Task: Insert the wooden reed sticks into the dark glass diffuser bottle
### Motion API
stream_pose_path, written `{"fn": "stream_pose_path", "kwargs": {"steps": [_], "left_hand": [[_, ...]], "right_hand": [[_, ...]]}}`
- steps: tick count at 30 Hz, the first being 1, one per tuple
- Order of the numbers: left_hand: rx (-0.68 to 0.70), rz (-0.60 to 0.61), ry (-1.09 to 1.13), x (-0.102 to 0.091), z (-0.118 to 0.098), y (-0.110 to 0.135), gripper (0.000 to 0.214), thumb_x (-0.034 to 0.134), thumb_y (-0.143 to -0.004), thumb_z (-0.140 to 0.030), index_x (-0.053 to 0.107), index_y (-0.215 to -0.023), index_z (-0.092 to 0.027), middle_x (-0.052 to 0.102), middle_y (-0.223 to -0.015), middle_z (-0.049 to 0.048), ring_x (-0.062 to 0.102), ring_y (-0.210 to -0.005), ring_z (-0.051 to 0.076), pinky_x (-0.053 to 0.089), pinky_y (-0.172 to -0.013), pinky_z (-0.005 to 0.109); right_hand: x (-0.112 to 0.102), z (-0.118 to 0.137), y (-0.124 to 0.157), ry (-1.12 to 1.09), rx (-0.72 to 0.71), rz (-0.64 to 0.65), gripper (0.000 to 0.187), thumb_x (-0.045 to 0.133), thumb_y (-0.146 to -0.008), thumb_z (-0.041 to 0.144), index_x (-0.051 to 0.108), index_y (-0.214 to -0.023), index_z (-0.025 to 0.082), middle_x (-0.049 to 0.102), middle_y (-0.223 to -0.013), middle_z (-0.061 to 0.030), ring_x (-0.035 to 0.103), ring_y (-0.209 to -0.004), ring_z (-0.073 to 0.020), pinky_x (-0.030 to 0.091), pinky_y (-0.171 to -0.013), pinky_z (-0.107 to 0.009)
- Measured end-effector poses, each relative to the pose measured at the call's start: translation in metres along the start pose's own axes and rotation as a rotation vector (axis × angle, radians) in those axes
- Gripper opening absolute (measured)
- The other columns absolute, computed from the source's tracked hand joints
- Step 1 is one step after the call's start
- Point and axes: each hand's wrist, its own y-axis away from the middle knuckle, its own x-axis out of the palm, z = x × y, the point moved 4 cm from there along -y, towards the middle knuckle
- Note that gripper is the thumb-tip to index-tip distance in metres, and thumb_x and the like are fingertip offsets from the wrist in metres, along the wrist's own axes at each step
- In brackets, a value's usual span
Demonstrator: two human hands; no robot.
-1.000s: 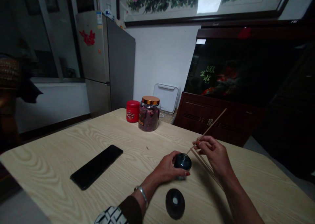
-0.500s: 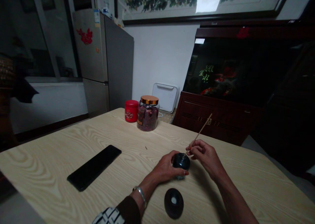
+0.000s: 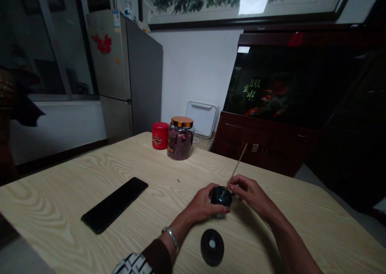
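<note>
My left hand (image 3: 204, 205) is wrapped round a small dark glass jar (image 3: 221, 197) on the wood-grain table. Between the fingers of my right hand (image 3: 245, 190) is a thin wooden stick (image 3: 239, 160), slanting up and to the right. Its lower end is at the jar's mouth, on the right side; whether the tip is inside I cannot tell. A dark round lid (image 3: 212, 247) with a pale disc in its centre lies in front of the jar, near my left wrist.
On the table (image 3: 157, 225), a black phone-like slab (image 3: 115, 205) lies left. A red canister (image 3: 160, 135) and a glass jar of dried flowers (image 3: 180, 141) stand at the back edge. A tiny brown bit (image 3: 178, 180) lies mid-table. Beyond are a fridge (image 3: 146, 73) and a fish tank (image 3: 271, 81).
My right hand has lowered slightly, and the stick has swung left to stand steeper, its lower end now toward the right of the jar's mouth. My left hand still holds the jar.
</note>
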Motion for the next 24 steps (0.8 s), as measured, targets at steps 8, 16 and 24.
{"fn": "stream_pose_path", "kwargs": {"steps": [8,16,24], "left_hand": [[-0.032,0.028,0.078,0.002,0.002,0.000,0.063,0.087,-0.057,-0.032,0.063,-0.113,-0.016,0.067,-0.102,0.0062,0.061,-0.094,0.022,0.046,-0.084,0.030],[-0.018,0.035,0.092,0.003,0.003,-0.001,0.063,0.087,-0.057,-0.031,0.062,-0.112,-0.015,0.067,-0.103,0.0065,0.061,-0.095,0.022,0.046,-0.083,0.030],[-0.024,0.043,0.084,0.003,0.001,0.000,0.064,0.087,-0.058,-0.033,0.062,-0.114,-0.015,0.067,-0.102,0.0068,0.061,-0.094,0.022,0.046,-0.083,0.030]], "right_hand": [[-0.076,-0.041,0.011,0.473,0.109,-0.181,0.017,0.051,-0.082,0.034,0.060,-0.079,0.020,0.065,-0.076,-0.0041,0.059,-0.067,-0.0182,0.042,-0.063,-0.030],[-0.075,-0.110,0.019,0.790,0.376,-0.112,0.006,0.064,-0.070,0.025,0.066,-0.071,0.020,0.070,-0.081,-0.0089,0.062,-0.074,-0.0213,0.037,-0.063,-0.029],[-0.069,-0.122,0.017,0.719,0.352,-0.034,0.003,0.064,-0.069,0.021,0.065,-0.067,0.019,0.070,-0.079,-0.0049,0.061,-0.073,-0.0174,0.038,-0.063,-0.025]]}}
